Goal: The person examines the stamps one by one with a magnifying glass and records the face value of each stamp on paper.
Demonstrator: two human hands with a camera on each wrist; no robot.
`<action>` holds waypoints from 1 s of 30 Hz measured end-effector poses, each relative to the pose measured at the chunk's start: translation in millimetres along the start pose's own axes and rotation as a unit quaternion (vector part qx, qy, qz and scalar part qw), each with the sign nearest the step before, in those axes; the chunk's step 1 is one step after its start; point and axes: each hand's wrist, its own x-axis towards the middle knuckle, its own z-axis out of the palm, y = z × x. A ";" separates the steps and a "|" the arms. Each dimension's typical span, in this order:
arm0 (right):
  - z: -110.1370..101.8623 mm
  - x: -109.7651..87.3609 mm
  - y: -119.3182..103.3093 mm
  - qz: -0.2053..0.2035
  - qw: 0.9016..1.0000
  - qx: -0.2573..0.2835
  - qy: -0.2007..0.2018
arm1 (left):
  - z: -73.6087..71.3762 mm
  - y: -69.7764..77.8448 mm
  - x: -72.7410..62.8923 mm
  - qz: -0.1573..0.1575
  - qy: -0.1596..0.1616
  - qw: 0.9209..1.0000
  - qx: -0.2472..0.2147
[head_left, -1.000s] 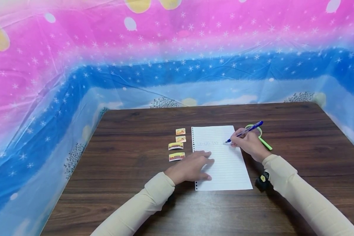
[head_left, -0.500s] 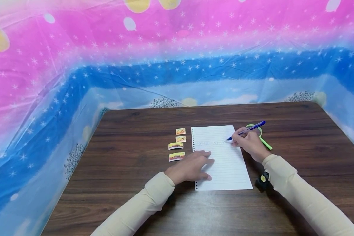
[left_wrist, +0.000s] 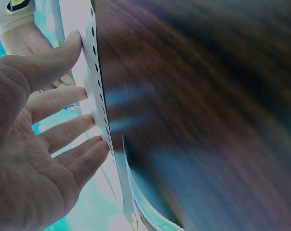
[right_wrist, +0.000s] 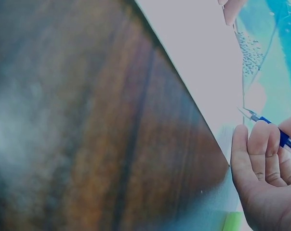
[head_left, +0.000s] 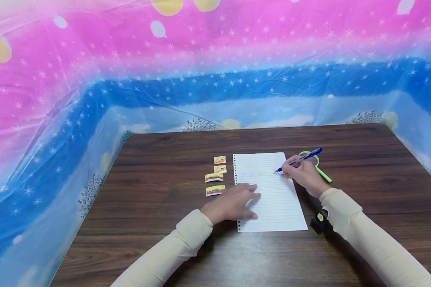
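A lined sheet of paper [head_left: 273, 207] with punched holes down its left edge lies on the table. Faint blue handwritten figures run across an upper line. My right hand [head_left: 305, 173] pinches a blue pen [head_left: 310, 153], its tip at the end of that row; the right wrist view also shows the pen [right_wrist: 268, 122] between thumb and fingers. With fingers spread and fairly straight, my left hand [head_left: 233, 202] rests on the sheet's left edge. In the left wrist view, the left hand's fingertips [left_wrist: 101, 147] touch the paper beside the holes.
Several small printed picture cards [head_left: 215, 190] lie in a column left of the sheet. A green-rimmed magnifying glass [head_left: 323, 174] lies partly behind my right hand. Around the dark wooden table [head_left: 147, 171] hangs a patterned pink and blue cloth [head_left: 186, 56].
The right hand and pen have shifted slightly to the right along the written row. The left hand and the paper have stayed put.
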 end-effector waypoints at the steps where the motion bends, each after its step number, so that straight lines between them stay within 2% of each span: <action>1: -0.1 -0.1 -0.1 0.000 1.000 -0.002 -0.002 | 0.3 -0.1 0.0 0.000 0.001 1.000 0.000; 10: -0.7 -0.7 -2.5 0.002 1.000 -0.017 -0.010 | 0.4 0.5 0.7 -0.005 0.000 1.000 -0.003; 18: 0.7 1.4 -0.1 0.003 1.000 0.008 -0.011 | 0.3 0.9 0.4 -0.009 0.001 1.000 -0.007; 30: 3.8 2.5 1.8 0.020 0.999 0.041 0.009 | -0.2 1.2 -1.5 -0.007 -0.001 1.000 -0.008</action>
